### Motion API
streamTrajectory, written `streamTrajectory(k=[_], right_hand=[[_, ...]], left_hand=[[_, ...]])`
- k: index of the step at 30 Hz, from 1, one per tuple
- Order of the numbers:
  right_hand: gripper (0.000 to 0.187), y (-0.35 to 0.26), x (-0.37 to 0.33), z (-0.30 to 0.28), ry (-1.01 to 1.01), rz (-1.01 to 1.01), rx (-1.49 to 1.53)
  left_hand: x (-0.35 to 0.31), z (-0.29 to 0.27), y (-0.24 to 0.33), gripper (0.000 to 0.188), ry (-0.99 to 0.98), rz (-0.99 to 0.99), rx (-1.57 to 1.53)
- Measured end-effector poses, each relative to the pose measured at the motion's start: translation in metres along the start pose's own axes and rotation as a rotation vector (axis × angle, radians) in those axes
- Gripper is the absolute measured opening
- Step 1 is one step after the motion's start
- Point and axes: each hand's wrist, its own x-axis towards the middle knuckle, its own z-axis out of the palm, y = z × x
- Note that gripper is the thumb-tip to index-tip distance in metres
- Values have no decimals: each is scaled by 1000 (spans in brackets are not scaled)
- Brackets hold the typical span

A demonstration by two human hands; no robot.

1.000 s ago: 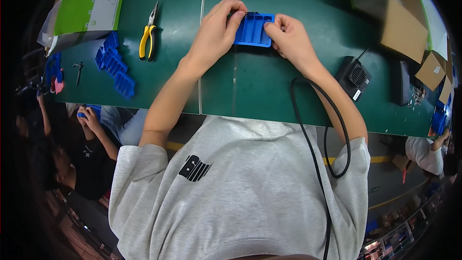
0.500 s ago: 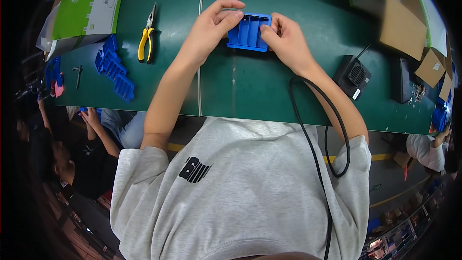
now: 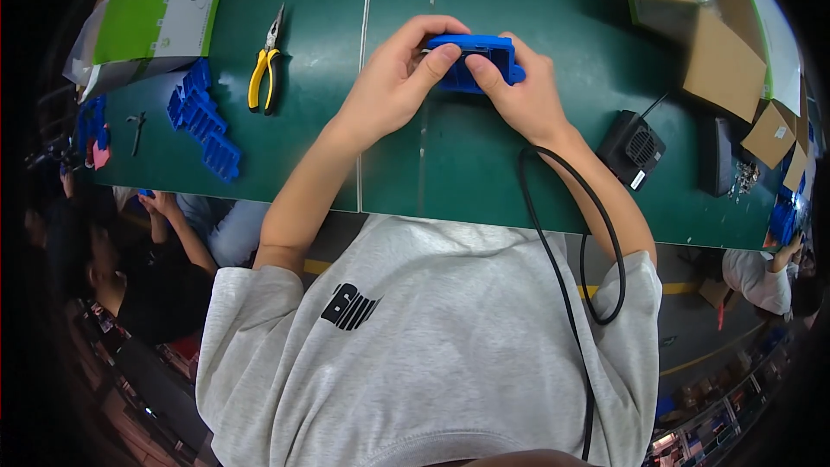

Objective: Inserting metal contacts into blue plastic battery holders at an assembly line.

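Note:
A blue plastic slotted case (image 3: pixel 481 41) is held between both hands above the green table. My left hand (image 3: pixel 389 86) grips its left end, with the thumb pressed on the near side and the fingers behind. On the right end, my right hand (image 3: pixel 529 93) is closed round it, its thumb also on the near side and its fingers over the back. The case is tilted, so its long upper edge shows and the slots look dark; my thumbs cover part of them. Left of my forearm lie yellow-handled needle-nose pliers (image 3: pixel 258 82).
Several blue slotted cases (image 3: pixel 207 130) and a small black tool (image 3: pixel 136 134) lie at the left, below a green-and-white box (image 3: pixel 143 13). To the right are a black fan-like device (image 3: pixel 638 143), small metal parts (image 3: pixel 745 177) and cardboard boxes (image 3: pixel 726 60). A black cable (image 3: pixel 605 207) loops over my right forearm.
The case has tipped, from showing its open slots to showing its upper edge. Both hands have shifted a little nearer and right, and both thumbs have come together on its near side.

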Motion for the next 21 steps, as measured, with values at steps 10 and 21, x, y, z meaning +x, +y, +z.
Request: streamTrajectory(k=[10,21], right_hand=[[26,-7,1,-4,74,-236,-271],[24,4,-1,3,174,-334,-387]], left_hand=[[-3,-5,0,26,-54,34,48],[-3,9,-7,20,157,248,388]])
